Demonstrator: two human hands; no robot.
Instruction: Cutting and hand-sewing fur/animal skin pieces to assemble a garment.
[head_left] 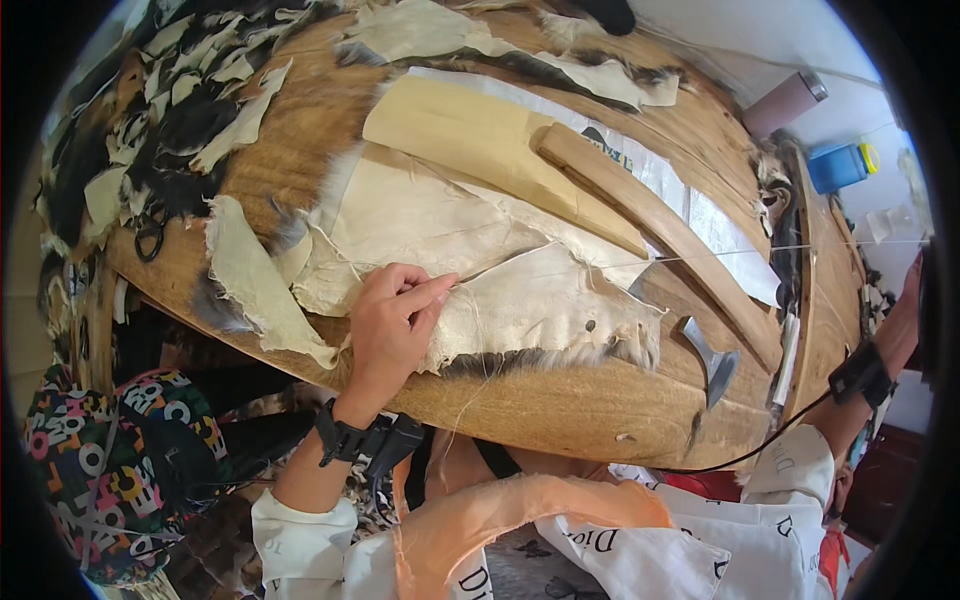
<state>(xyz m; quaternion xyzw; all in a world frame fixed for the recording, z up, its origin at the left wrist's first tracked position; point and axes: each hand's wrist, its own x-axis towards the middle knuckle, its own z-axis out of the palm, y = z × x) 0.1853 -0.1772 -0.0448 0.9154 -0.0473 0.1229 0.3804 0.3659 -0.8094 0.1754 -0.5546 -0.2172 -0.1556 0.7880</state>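
Observation:
My left hand (392, 325) presses on a pale hide (430, 225) spread skin side up on the round wooden table (560, 405). Its thumb and forefinger pinch the hide at a seam. A thin taut thread (700, 255) runs from that pinch rightward across the table to my right hand (908, 300). That hand is raised at the far right rim, with its fingers mostly cut off by the picture's edge. Dark fur shows along the hide's near edge (540, 360). Both wrists carry black bands.
A pale wooden board (460, 135) and a curved wooden stick (660, 225) lie on the hide. A metal blade (712, 365) rests near the right edge. Fur scraps (190, 110) and scissors (150, 237) lie at left. A blue container (836, 166), a pink cylinder (785, 102) and a patterned bag (110, 470) are around.

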